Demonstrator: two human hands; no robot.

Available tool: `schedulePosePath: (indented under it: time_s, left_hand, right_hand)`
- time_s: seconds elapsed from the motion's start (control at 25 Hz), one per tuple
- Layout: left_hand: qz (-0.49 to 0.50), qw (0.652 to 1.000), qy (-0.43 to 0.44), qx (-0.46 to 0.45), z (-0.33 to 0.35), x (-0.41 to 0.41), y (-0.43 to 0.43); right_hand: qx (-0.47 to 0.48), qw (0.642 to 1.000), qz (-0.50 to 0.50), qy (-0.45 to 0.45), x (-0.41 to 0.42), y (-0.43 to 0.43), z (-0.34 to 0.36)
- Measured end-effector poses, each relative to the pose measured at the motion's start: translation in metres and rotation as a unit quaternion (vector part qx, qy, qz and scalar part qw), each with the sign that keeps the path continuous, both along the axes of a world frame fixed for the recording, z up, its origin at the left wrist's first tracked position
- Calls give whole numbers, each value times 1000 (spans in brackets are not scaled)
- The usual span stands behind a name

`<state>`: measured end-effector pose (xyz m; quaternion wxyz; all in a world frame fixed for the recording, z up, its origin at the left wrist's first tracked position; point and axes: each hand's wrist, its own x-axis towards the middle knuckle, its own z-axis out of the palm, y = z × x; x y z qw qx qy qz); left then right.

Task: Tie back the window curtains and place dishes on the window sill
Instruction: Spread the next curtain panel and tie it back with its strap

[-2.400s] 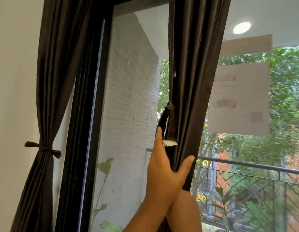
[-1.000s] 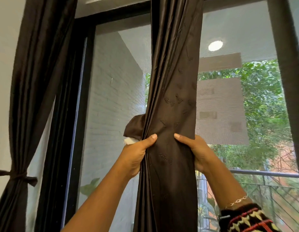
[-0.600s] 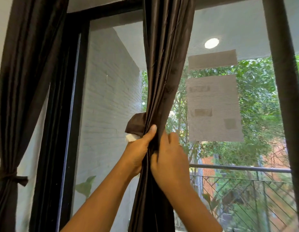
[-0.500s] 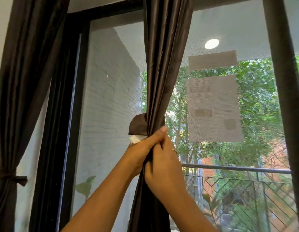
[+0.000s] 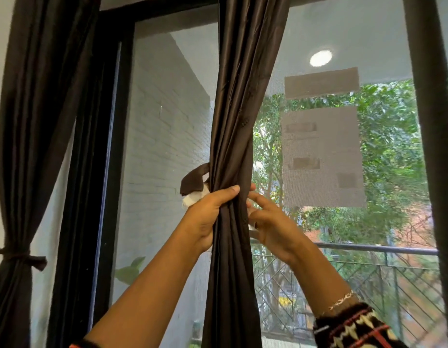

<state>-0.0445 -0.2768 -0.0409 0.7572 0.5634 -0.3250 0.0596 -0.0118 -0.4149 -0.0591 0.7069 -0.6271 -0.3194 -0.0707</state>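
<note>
A person stands at a tall window with a black frame (image 5: 102, 146). A dark brown curtain (image 5: 243, 96) hangs down the middle of the glass, bunched into a narrow column. The left hand (image 5: 208, 217) grips this bunch, thumb across its front, and also holds a brown strap (image 5: 192, 183) and a white scrap (image 5: 191, 200) that stick out to the left. The right hand (image 5: 273, 222) is at the curtain's right edge, fingers loosely spread towards the folds; whether it pinches anything cannot be told. At far left a second curtain (image 5: 34, 121) is cinched by a tie (image 5: 19, 256). Beyond the glass are a white brick wall (image 5: 162, 134), a railing (image 5: 368, 248), trees (image 5: 388, 146) and a round ceiling light (image 5: 321, 58).
</note>
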Motion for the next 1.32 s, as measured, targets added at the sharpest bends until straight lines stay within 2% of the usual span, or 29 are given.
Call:
schedulePosePath:
  time_s: [0.08, 0.2, 0.32, 0.44, 0.52, 0.6, 0.72, 0.8, 0.96, 1.0, 1.12, 1.2, 1.28, 1.32]
  left_hand:
    - [-27, 1000, -3, -3, 1, 0, 2]
    - [-49, 999, 0, -9, 1, 2, 5]
    - [1, 1000, -11, 15, -1, 4, 7]
    - [34, 999, 4, 18, -6, 6, 7]
    - [110, 994, -1, 19, -9, 9, 5]
    - [190, 980, -55, 32, -9, 10, 2]
    - [240, 951, -191, 47, -11, 7, -4]
    - [300, 916, -260, 61, -17, 6, -5]
    - [466, 790, -364, 161, -32, 3, -7]
    - [474, 773, -382, 181, -35, 2, -7]
    - [474, 755, -394, 224, -38, -5, -2]
    - [516, 731, -412, 171, -33, -17, 4]
    - [567, 647, -493, 132, -21, -27, 5]
    - [573, 613, -523, 149, -13, -31, 3]
  right_hand:
    - [-11, 1000, 27, -5, 1, 0, -2]
    - [20, 1000, -12, -8, -1, -7, -3]
    - [49, 996, -73, -12, -14, -26, -1]
    - [3, 996, -85, -23, -38, -48, 9]
    - [-22, 996, -69, -45, -56, -56, 19]
    - [-38, 994, -51, -84, -69, -56, 29]
    - [-32, 993, 31, -111, -78, -43, 41]
    - [-46, 990, 47, -122, -80, -30, 45]
    - [-52, 988, 6, -144, -79, -5, 40]
    - [-51, 987, -22, -150, -78, 0, 38]
    - [-72, 967, -155, -191, -68, 10, 36]
    - [-94, 941, -234, -226, -65, 11, 37]
    - [-131, 912, -286, -263, -63, 8, 38]
    - [-151, 897, -308, -278, -64, 6, 39]
